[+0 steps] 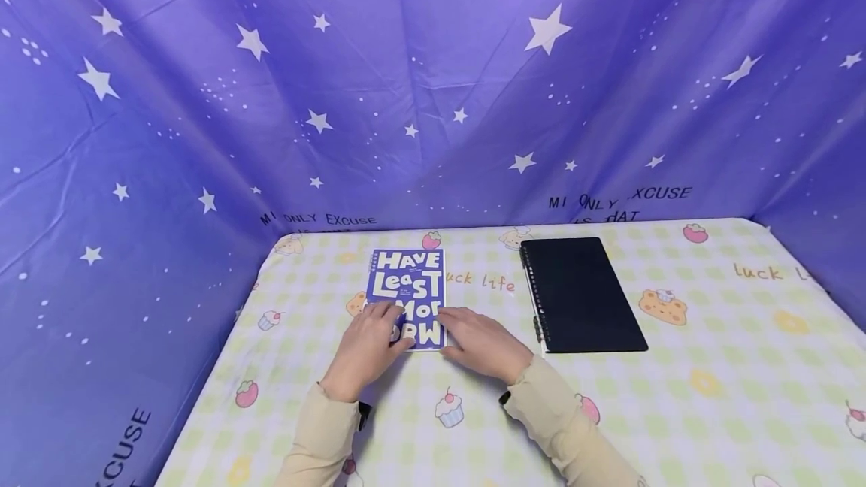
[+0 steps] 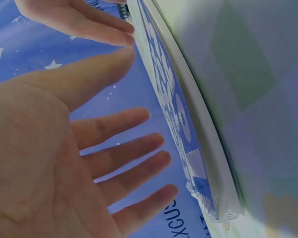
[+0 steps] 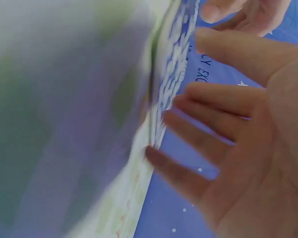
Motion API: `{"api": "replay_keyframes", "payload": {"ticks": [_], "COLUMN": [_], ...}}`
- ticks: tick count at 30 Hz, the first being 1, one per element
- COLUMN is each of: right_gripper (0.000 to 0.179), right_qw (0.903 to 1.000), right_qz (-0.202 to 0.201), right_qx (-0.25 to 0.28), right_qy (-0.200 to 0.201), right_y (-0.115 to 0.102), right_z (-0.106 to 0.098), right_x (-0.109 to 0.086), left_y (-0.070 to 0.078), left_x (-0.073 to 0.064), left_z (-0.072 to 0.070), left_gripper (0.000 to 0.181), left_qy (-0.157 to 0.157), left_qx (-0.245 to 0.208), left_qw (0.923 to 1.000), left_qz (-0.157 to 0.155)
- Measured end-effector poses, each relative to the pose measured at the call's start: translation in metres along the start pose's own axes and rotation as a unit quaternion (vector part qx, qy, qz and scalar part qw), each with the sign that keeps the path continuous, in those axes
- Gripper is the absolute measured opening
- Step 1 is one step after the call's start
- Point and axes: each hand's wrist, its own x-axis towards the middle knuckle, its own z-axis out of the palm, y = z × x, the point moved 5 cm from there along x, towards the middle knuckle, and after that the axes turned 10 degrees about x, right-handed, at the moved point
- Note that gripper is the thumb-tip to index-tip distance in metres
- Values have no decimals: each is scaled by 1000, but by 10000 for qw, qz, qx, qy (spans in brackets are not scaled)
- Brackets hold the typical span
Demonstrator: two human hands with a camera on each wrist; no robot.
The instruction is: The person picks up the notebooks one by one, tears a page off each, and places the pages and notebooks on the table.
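Observation:
A blue spiral notebook (image 1: pixel 418 290) with large white lettering lies on the table, its coil along the left edge. My left hand (image 1: pixel 361 344) is over its lower left part, covering some letters. At the lower right edge is my right hand (image 1: pixel 482 343), fingertips by the cover's side. In the left wrist view the fingers of the left hand (image 2: pixel 54 148) are spread and fairly straight above the notebook (image 2: pixel 181 116). Loosely extended fingers of the right hand (image 3: pixel 253 144) reach the notebook's edge (image 3: pixel 161 94) in the right wrist view; whether they all touch is unclear.
A black-covered notebook (image 1: pixel 582 295) with a ringed left edge lies to the right of the hands. The checked tablecloth (image 1: pixel 487 427) carries printed cupcakes, bears and strawberries. A purple star-patterned curtain (image 1: pixel 433 96) stands behind and around the table.

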Motion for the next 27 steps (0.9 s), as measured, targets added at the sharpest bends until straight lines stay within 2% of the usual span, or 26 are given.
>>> {"api": "replay_keyframes", "payload": {"ticks": [3,7,15,20,27], "right_gripper": [49,39,25,23,18], "right_qw": [9999,9997,9942,9891,9870], "right_qz": [65,19,-253,-268,-338], "right_qx": [2,-252,-978,-1328,-1456], "right_qy": [-79,25,361,585,586], "right_y": [-3,-3,-5,-8,-13], "right_z": [4,7,12,12,10], "right_x": [3,5,10,11,11], "left_y": [2,2,-2,-4,-5], "left_x": [-1,-2,-4,-2,-1], "left_z": [2,6,13,12,10], "left_gripper": [60,64,57,48,47], "left_qy": [-197,-331,-287,-75,-100], "left_qx": [-239,-429,-283,-279,-381], "left_qw": [9995,9985,9991,9994,9991], "left_qz": [41,71,132,181,126]}}
